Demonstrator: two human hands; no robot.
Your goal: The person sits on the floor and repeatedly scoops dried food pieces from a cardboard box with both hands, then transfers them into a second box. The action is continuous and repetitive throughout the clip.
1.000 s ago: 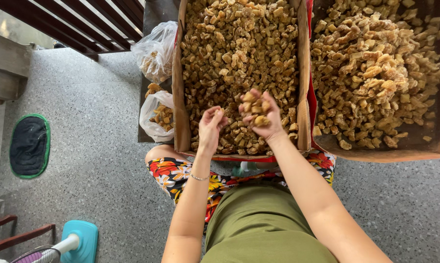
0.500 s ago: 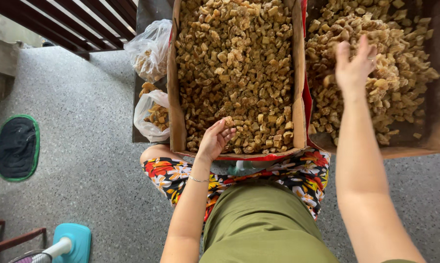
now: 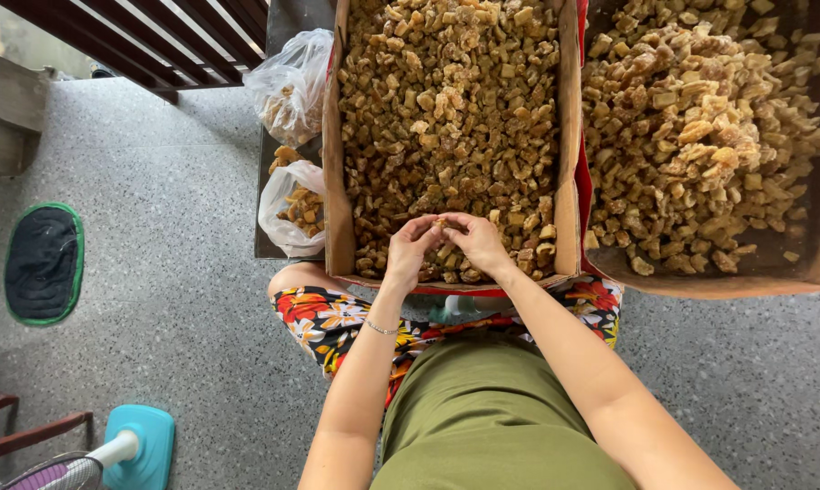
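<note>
Change since half a second earlier: the right hand [image 3: 481,243] has come back from the right-hand box to the near end of the middle box and now meets the left hand [image 3: 410,254]; the view sits slightly differently.

Lower centre of frame: olive-green garment [image 3: 483,426], with flowered cloth [image 3: 337,322] over the knees above it. Both forearms rise from the bottom edge; a thin bracelet [image 3: 381,328] circles the left wrist.

Centre: both hands, fingertips together, pinch one small brown chunk [image 3: 440,222] between them, just above the heap at the near edge of the box. Fingers are curled, not flat.

Centre to top: cardboard box [image 3: 335,181], long and narrow, filled with brown-yellow dried chunks [image 3: 446,109].

Right, centre to top: second box [image 3: 746,286], wider, holding a paler heap of chunks [image 3: 691,118]; red lining [image 3: 580,163] shows at its left wall.

Left of the middle box: two clear plastic bags, the near one [image 3: 287,209] and the far one [image 3: 290,86], each part-filled with similar pieces.

Lower left: teal fan base [image 3: 142,445] on the speckled floor [image 3: 174,272]. Left edge: dark oval mat with green rim [image 3: 43,263]. Upper left: dark wooden slats [image 3: 156,41].
</note>
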